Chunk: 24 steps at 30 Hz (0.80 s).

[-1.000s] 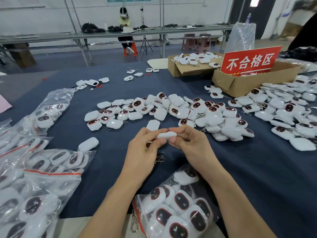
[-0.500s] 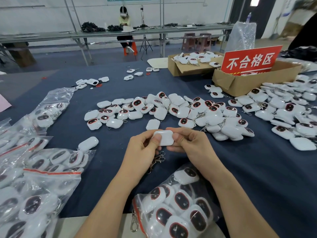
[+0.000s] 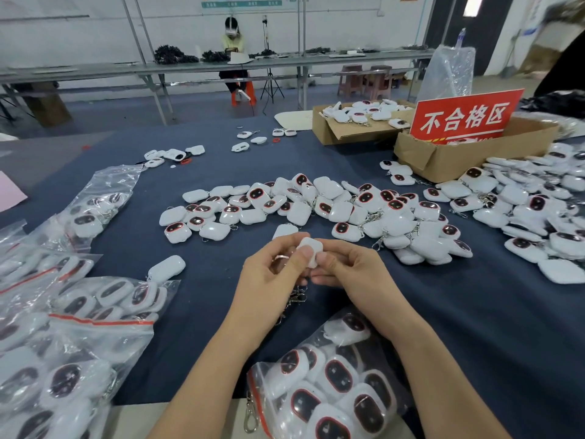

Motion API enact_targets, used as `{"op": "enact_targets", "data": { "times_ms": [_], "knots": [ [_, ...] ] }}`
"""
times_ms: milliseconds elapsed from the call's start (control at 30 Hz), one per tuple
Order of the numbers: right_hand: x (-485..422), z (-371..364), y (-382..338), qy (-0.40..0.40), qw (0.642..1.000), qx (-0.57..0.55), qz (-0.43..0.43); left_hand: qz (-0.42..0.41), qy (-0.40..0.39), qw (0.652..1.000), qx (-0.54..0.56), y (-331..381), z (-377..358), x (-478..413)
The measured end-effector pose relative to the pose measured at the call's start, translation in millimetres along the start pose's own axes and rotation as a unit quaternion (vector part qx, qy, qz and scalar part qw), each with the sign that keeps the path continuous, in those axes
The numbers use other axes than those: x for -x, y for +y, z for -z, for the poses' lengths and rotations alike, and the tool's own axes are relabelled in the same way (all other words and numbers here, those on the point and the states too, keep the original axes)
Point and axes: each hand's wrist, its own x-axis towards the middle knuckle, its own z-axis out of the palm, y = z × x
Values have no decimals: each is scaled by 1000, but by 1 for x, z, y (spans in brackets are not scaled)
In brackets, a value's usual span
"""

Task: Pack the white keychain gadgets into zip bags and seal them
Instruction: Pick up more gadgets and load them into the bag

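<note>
Both my hands hold one white keychain gadget (image 3: 311, 250) above the dark blue table (image 3: 474, 312). My left hand (image 3: 272, 277) pinches its left side with thumb and fingers, and my right hand (image 3: 351, 274) pinches its right side. Its metal chain and clasp (image 3: 296, 297) hang below between my wrists. A zip bag (image 3: 329, 381) with several gadgets lies under my forearms at the near edge, its red-striped mouth toward the left. A long pile of loose gadgets (image 3: 316, 207) stretches across the table beyond my hands.
Filled zip bags (image 3: 72, 312) are heaped at the left. Another gadget pile (image 3: 538, 217) covers the right. Two cardboard boxes (image 3: 459, 156) stand at the back right, one with a red sign (image 3: 465, 117). A lone gadget (image 3: 166, 267) lies left of my hands. A person sits at a far bench.
The gadget has been turned in my fingers, from edge-on a second ago to flat face and now tilted upright. Both hands stayed in about the same place.
</note>
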Motion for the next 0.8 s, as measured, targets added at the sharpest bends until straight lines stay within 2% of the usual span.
{"op": "enact_targets", "data": {
  "times_ms": [67, 367, 633, 800],
  "knots": [
    [0, 1, 0, 3, 1000, 0, 4, -8, -14, 1000, -16, 0, -1, 2],
    [0, 2, 1, 6, 1000, 2, 1, -23, 11, 1000, -17, 0, -3, 2],
    [3, -3, -3, 0, 1000, 19, 6, -45, 29, 996, -67, -4, -3, 0],
    [2, -6, -2, -1, 1000, 11, -9, -23, 74, 996, -49, -6, 0, -5]
  ]
}}
